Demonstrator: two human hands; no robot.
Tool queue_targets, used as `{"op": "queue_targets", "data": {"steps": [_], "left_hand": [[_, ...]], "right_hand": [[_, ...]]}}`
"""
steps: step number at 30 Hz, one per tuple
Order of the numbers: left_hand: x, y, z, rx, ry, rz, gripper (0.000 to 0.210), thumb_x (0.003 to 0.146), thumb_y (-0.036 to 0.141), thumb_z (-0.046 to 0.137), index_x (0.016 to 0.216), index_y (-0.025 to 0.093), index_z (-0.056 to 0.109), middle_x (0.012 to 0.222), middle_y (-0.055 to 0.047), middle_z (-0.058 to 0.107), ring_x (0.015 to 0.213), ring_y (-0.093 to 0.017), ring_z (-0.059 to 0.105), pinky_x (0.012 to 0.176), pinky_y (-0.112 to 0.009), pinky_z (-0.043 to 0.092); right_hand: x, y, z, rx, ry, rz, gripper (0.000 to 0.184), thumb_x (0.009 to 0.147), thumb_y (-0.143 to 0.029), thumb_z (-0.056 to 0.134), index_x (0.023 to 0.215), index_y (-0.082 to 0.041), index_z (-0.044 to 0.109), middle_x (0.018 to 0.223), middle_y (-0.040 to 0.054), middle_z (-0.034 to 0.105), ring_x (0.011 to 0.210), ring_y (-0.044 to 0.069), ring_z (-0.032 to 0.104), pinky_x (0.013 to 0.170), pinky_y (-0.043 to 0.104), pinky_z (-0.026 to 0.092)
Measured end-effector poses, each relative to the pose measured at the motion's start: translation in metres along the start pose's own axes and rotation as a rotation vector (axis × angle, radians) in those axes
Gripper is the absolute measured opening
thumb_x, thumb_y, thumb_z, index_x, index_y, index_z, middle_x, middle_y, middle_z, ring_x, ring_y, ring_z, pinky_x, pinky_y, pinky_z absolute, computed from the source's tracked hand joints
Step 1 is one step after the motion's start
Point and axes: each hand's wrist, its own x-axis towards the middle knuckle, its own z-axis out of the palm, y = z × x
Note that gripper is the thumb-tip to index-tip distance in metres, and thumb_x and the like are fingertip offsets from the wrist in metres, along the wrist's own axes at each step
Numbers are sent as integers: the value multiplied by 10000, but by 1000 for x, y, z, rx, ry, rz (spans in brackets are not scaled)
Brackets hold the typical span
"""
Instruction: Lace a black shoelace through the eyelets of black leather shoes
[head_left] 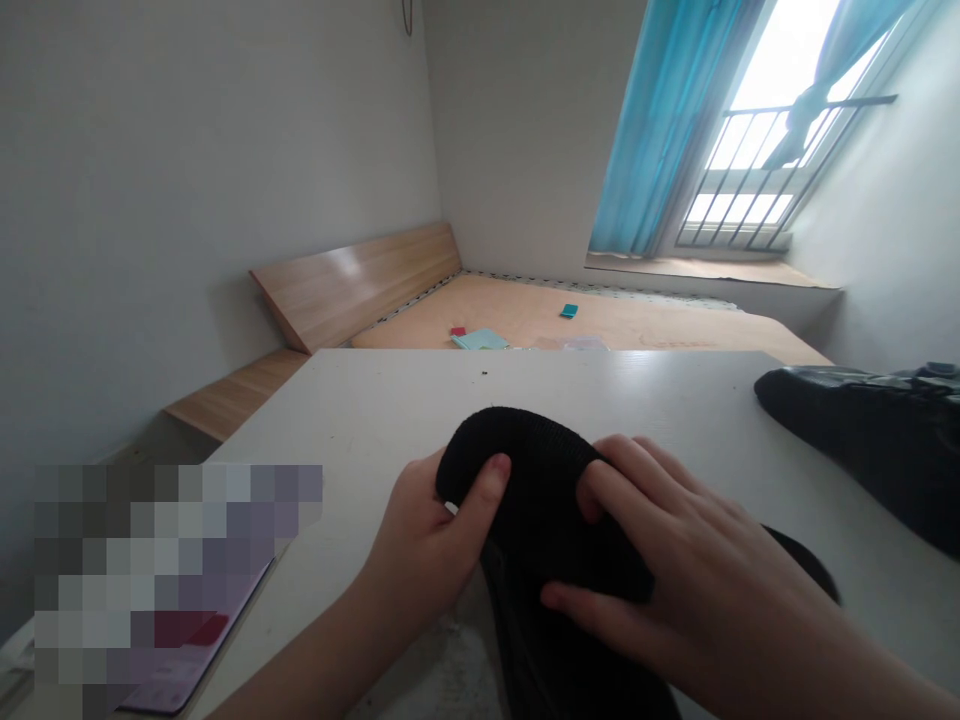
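Note:
A black shoe [547, 510] with a ribbed fabric part is held above the white table, near its front. My left hand [431, 530] grips the fabric edge on the left side, its thumb pressed on the near face and its fingers behind. My right hand [675, 540] wraps over the right side, with fingers curled on the fabric and the thumb lower down on the dark part. Another dark part shows beyond my right wrist. Much of the shoe's lower body is in shadow or cut off by the bottom edge. A second black shoe [862, 440] lies at the table's right.
The white table [375, 400] spans the foreground. A purple flat item [187, 670] sits at its left edge, partly pixelated. Beyond stands a bed [660, 320] with a wooden headboard [367, 280] and small items on it. Blue curtains [660, 130] hang by a barred window.

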Motion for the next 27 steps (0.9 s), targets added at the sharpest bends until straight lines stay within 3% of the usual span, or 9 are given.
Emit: {"op": "queue_targets", "data": {"steps": [5, 9, 11, 13, 16, 18, 21, 23, 27], "left_hand": [[0, 1, -2, -162, -70, -79, 324, 901, 398, 555, 701, 167, 664, 683, -14, 673, 673, -171, 621, 610, -246, 491], [2, 1, -8, -201, -170, 46, 262, 889, 398, 532, 927, 177, 667, 723, -8, 662, 725, -187, 619, 716, -305, 483], [2, 3, -10, -65, -198, 143, 260, 831, 343, 582, 1041, 193, 614, 773, 4, 633, 743, -185, 591, 764, -333, 459], [0, 8, -10, 143, -217, 193, 328, 724, 265, 649, 1032, 198, 555, 868, -8, 597, 810, -200, 554, 792, -356, 436], [-4, 16, -6, 388, -347, 187, 353, 612, 184, 653, 912, 200, 468, 936, -33, 538, 861, -222, 481, 803, -391, 414], [-8, 19, -2, 438, -416, 136, 324, 610, 144, 604, 879, 208, 435, 919, -27, 521, 846, -217, 460, 801, -399, 409], [-10, 19, 6, 428, -353, 64, 281, 618, 102, 533, 857, 214, 437, 878, -12, 515, 826, -210, 468, 752, -377, 414], [-10, 16, 8, 418, -286, 71, 261, 655, 101, 517, 888, 212, 482, 858, -8, 524, 824, -212, 490, 730, -371, 420], [-5, 9, 7, 412, -224, 155, 237, 825, 157, 498, 1035, 220, 588, 930, -19, 586, 858, -204, 567, 754, -366, 449]], "right_hand": [[5, 4, -5, 74, -72, 52, 231, 706, -257, 753, 774, -219, 536, 837, 37, 566, 742, 250, 587, 557, 362, 464], [8, 14, -13, 241, -110, 185, 70, 845, -305, 609, 869, -246, 582, 874, 15, 611, 761, 202, 600, 610, 337, 478], [11, 21, -20, 374, -81, 312, 157, 874, -391, 592, 980, -275, 585, 895, 6, 648, 769, 192, 622, 614, 314, 494], [15, 28, -26, 587, -52, 458, 368, 855, -483, 620, 1167, -312, 526, 925, 9, 678, 770, 198, 651, 605, 300, 519], [20, 35, -31, 963, -94, 646, 695, 808, -528, 679, 1397, -354, 353, 980, 30, 696, 740, 208, 686, 570, 288, 547], [21, 35, -30, 1164, -136, 741, 804, 781, -493, 727, 1457, -347, 316, 1029, 46, 695, 792, 214, 701, 635, 294, 574], [22, 35, -25, 1421, -280, 802, 721, 754, -401, 766, 1399, -256, 477, 915, 33, 698, 774, 184, 689, 769, 301, 577], [22, 35, -22, 1539, -387, 781, 565, 745, -363, 768, 1265, -203, 617, 757, 2, 665, 677, 146, 651, 745, 269, 566], [25, 34, -20, 1622, -374, 784, 401, 723, -325, 799, 1100, -216, 713, 721, -18, 644, 653, 101, 609, 694, 199, 530]]}}
